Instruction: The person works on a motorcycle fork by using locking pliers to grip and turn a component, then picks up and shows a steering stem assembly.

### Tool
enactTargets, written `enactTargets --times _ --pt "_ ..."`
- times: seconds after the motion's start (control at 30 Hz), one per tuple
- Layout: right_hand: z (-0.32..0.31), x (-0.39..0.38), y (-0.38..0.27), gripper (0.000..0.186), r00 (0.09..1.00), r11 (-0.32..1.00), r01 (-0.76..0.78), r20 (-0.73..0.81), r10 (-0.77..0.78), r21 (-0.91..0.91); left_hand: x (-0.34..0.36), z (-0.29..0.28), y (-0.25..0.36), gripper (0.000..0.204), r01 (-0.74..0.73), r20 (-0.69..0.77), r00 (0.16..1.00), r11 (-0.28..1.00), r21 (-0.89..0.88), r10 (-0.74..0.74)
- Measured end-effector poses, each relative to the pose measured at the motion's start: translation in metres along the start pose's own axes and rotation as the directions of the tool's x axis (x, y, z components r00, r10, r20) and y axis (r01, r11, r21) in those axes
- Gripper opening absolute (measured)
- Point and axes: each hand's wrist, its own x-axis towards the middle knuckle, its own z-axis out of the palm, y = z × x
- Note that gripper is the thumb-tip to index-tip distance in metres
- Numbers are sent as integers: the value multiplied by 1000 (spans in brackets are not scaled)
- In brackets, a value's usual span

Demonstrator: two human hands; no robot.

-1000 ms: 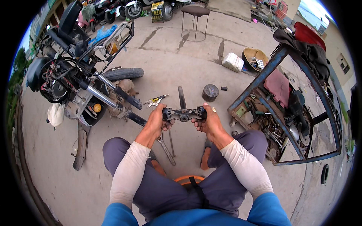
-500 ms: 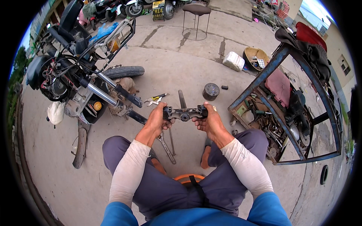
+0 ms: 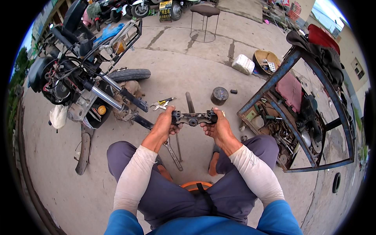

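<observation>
A dark, greasy motorcycle triple clamp (image 3: 192,120) is held level above the ground between my knees. Its steering stem (image 3: 190,102) points away from me. My left hand (image 3: 163,127) is closed round the clamp's left end, thumb on top and fingers curled beneath. At the other end, my right hand (image 3: 221,130) grips in the same way. Below my left hand a large wrench (image 3: 172,155) lies on the concrete beside a thin metal rod (image 3: 178,147). Yellow-handled locking pliers (image 3: 166,101) rest just beyond that hand. A round, dirty tin (image 3: 219,96) stands past my right hand.
To the left is a partly stripped motorcycle (image 3: 84,84) with bare fork tubes and a tire (image 3: 131,74) behind it. A blue metal frame (image 3: 301,137) surrounds a pile of tools and parts on the right. Farther off are a stool (image 3: 205,11), a white block (image 3: 243,64) and a basin (image 3: 256,58).
Both hands and the triple clamp have shifted very slightly to the right in the picture. My grip on it is unchanged.
</observation>
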Motion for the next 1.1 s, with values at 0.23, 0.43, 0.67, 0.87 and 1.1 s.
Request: enactTargets --times 0.23,0.43,0.67,0.87,1.1 --pt "-1 3 2 50 1000 1000 16 0 -16 8 2 -1 -1 41 7 8 1000 1000 10 -7" --pt "0 2 5 47 993 993 119 15 -119 -2 -1 -1 0 43 -59 3 998 997 40 59" --pt "-1 5 10 48 828 841 534 148 -542 88 -16 4 3 41 -408 27 913 913 -1 408" --pt "13 -9 -9 34 823 833 538 136 -552 125 -16 3 6 39 -515 119 847 855 -60 518" --pt "6 -2 -7 28 821 825 529 125 -557 198 -13 8 3 38 -488 146 856 869 -87 496"
